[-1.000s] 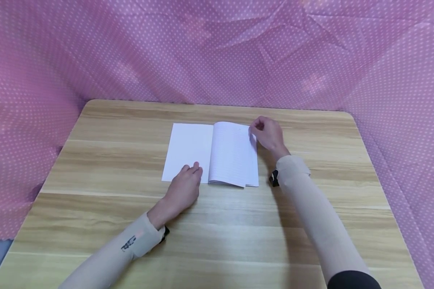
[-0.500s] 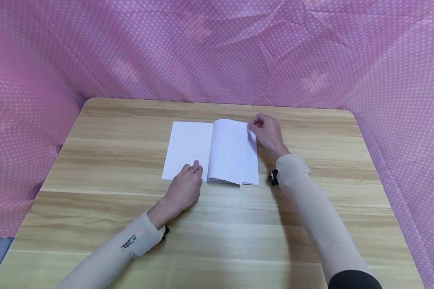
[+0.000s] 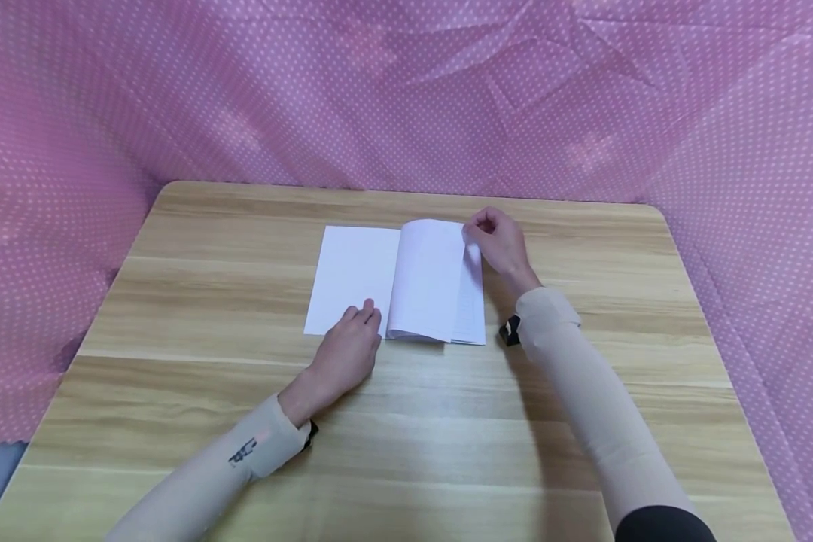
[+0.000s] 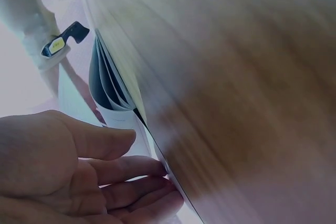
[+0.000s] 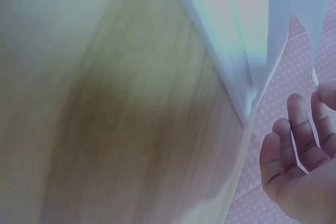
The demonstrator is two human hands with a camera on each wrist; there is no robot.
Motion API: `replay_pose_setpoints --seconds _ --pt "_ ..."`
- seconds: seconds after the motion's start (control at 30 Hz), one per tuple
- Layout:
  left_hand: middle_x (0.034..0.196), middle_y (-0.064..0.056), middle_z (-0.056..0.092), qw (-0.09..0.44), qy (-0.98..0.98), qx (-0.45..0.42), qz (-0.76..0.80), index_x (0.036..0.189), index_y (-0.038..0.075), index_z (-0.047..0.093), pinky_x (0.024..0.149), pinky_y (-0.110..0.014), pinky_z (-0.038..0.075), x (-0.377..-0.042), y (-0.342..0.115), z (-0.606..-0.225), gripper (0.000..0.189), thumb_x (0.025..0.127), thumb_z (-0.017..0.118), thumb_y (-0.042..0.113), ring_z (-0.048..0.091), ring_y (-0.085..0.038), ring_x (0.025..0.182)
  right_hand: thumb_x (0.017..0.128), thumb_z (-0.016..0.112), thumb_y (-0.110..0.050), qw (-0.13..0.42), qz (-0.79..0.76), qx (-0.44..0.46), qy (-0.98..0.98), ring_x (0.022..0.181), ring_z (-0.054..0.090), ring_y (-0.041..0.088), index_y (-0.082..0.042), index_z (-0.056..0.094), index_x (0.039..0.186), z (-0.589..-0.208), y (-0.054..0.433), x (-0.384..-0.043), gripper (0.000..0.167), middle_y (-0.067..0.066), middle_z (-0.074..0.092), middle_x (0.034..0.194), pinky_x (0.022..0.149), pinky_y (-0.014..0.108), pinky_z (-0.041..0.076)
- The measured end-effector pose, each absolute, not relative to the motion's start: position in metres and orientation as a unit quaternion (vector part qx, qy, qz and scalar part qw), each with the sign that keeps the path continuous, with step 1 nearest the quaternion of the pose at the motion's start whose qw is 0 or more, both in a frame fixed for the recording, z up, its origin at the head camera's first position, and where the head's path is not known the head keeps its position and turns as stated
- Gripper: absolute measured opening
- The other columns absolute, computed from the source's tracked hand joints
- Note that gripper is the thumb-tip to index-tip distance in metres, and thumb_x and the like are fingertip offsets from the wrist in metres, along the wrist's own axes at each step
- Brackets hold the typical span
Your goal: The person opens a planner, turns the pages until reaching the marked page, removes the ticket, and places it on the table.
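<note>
An open notebook (image 3: 359,263) lies on the table, its left side blank and flat. A lifted page (image 3: 427,278) bows up from the spine over the lined right side. At that page's far outer corner my right hand (image 3: 501,241) pinches the paper between thumb and forefinger; in the right wrist view the other fingers of the right hand (image 5: 299,156) are loosely bent. My left hand (image 3: 347,350) rests its fingertips on the near edge of the left side. In the left wrist view several page edges (image 4: 107,82) fan apart beyond the left hand (image 4: 105,171).
The wood-grain table (image 3: 196,301) stretches around the notebook on all sides. A pink dotted cloth (image 3: 406,98) hangs behind the table and along both sides. A black device (image 3: 510,331) sits at the right wrist.
The pinched page has shifted a little to the left and lifted, showing more of the sheet beneath. My right hand has moved slightly with it; my left hand stays in place.
</note>
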State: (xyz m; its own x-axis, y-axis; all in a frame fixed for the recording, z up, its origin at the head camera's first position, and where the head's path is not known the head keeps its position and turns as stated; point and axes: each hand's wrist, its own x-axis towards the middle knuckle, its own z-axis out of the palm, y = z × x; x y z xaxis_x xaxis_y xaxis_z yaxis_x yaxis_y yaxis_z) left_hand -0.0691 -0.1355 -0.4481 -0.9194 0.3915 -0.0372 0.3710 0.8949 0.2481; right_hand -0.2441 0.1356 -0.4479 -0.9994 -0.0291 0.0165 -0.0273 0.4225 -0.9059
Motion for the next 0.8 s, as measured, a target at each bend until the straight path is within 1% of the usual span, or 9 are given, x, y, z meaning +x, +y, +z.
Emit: replay_pose_setpoints --seconds 0.2,0.43,0.67,0.8 --pt "0.149 -0.035 0.058 0.044 0.973 0.201 0.109 0.139 -0.019 0.061 0.106 -0.049 0.054 -0.068 -0.135 -0.447 0.042 0.106 0.067 0.006 0.062 -0.042 0.122 0.101 0.072 -0.015 -0.009 -0.567 -0.021 0.824 0.096 0.058 0.018 -0.004 0.073 0.108 -0.449 0.132 -0.244 0.012 0.005 0.067 0.103 0.084 0.028 0.049" --pt "0.151 -0.036 0.056 0.055 0.973 0.200 0.105 0.141 -0.019 0.059 0.110 -0.048 0.051 -0.069 -0.136 -0.446 0.045 0.107 0.066 0.009 0.061 -0.044 0.127 0.101 0.073 -0.011 -0.016 -0.603 -0.022 0.797 0.090 0.060 0.016 -0.006 0.073 0.106 -0.452 0.128 -0.243 0.007 0.004 0.067 0.099 0.076 0.024 0.050" --pt "0.153 -0.034 0.055 0.061 0.973 0.197 0.104 0.143 -0.018 0.059 0.112 -0.047 0.050 -0.069 -0.136 -0.446 0.044 0.108 0.065 0.008 0.060 -0.043 0.130 0.104 0.071 -0.012 -0.010 -0.616 -0.004 0.788 0.091 0.061 0.017 -0.003 0.072 0.112 -0.447 0.123 -0.242 0.012 0.005 0.068 0.103 0.076 0.024 0.051" --pt "0.152 -0.034 0.056 0.060 0.973 0.198 0.105 0.142 -0.018 0.060 0.110 -0.047 0.051 -0.069 -0.136 -0.445 0.044 0.108 0.066 0.008 0.061 -0.043 0.129 0.104 0.071 -0.010 -0.006 -0.628 0.002 0.779 0.090 0.062 0.019 -0.001 0.073 0.112 -0.445 0.119 -0.242 0.012 0.006 0.070 0.102 0.074 0.024 0.053"
